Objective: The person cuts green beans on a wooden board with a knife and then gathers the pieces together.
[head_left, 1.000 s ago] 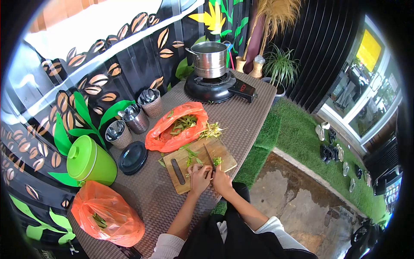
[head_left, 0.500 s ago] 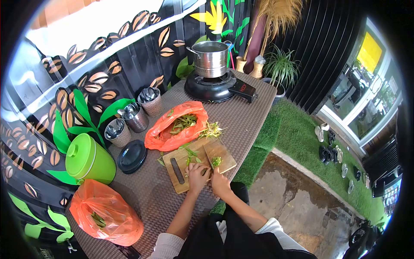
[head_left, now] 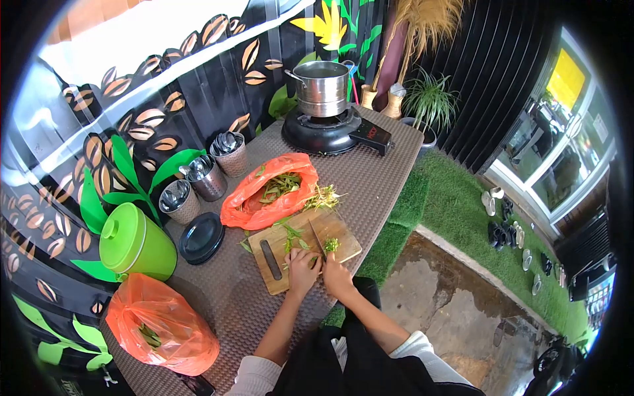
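A wooden cutting board lies on the table in front of me, turned at an angle, with a slot handle at its left. My left hand is closed over green stems on the board, its fingers curled beside the blade. In my right hand is a knife, its blade pointing away from me across the board. Chopped green pieces sit in a small heap right of the blade. Loose leafy greens lie to its left. An open orange plastic bag of leaves stands just beyond the board.
Trimmed stems lie beside the bag. A steel pot sits on a portable gas stove at the far end. Along the wall are cutlery cups, dark plates and a green lidded bucket. A second orange bag stands near left.
Both hands stay in almost the same place on the board. The knife blade has shifted very slightly; the bags, pot and greens look unchanged.
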### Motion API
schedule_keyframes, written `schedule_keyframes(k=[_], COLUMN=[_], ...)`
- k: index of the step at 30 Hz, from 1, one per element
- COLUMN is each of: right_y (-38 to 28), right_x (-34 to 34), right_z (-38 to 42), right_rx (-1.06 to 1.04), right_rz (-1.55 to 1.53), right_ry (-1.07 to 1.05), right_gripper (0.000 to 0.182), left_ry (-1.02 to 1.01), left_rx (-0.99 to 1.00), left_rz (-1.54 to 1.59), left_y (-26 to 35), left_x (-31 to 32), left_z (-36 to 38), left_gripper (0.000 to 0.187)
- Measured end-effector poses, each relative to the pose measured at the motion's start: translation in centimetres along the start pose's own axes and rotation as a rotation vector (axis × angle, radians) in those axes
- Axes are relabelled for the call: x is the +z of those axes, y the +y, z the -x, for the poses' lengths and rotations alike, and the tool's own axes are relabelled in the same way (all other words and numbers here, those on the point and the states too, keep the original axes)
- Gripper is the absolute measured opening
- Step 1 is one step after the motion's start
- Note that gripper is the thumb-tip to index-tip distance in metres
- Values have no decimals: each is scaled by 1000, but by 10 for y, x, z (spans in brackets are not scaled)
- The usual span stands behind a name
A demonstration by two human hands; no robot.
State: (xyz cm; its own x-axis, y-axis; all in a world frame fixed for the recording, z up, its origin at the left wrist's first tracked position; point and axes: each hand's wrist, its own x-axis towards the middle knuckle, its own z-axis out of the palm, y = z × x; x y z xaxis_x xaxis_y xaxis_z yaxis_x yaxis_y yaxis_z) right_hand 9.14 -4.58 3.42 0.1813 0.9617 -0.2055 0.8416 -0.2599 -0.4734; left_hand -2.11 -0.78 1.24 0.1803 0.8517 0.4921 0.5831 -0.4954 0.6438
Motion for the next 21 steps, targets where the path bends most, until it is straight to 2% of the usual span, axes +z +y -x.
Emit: schedule_keyframes(k=[6,10,12,16,21], right_y=[14,10,2,4,7], right_x=[-14,-9,1,2,-16], right_z=[-28,-1,7,-10,-11], right_rx=[-133,-116,16,-107,-132], right_rz=[-73,-38,9,17,-61], right_ry=[-90,-35,-30,8,-56], right_gripper=[30,29,29,30,31], left_ry=[8,-12,-28,-24,-1], left_rx=[42,-12,-23,3,-3], left_rz=[-65,26,34,-11,-54], left_y=[2,2,2,-2,-1], left_x=[-3,-4,-4,0,0], left_z=[0,-1,-1,1,0], left_gripper=[12,11,11,11,12])
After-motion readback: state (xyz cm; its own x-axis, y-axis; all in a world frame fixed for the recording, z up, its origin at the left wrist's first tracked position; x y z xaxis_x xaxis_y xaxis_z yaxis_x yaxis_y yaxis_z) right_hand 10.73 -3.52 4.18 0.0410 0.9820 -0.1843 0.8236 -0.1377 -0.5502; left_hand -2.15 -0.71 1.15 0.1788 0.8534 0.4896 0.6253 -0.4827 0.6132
